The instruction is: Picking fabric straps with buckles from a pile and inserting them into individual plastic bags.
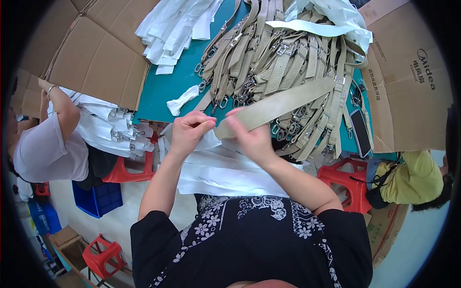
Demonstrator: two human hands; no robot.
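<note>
My right hand (253, 140), a little smeared by motion, is closed round a wide beige strap (288, 102). The strap runs up to the right across the pile, and its lower end reaches a white wrapping sleeve (210, 141). Pinched fingers of my left hand (193, 132) hold the edge of that sleeve; the exact grip is partly hidden. More white sleeves (230, 174) lie across my lap under both hands. Just beyond my hands, a heap of beige straps (281, 65) with metal buckles and clasps covers the green table (161, 98).
A crumpled white piece (182, 100) and stacked white sleeves (180, 33) lie on the table. Cardboard boxes (103, 53) flank it, and a phone (360, 133) rests at right. Co-workers sit either side; red stools (348, 185) and a blue crate (98, 198) stand on the floor.
</note>
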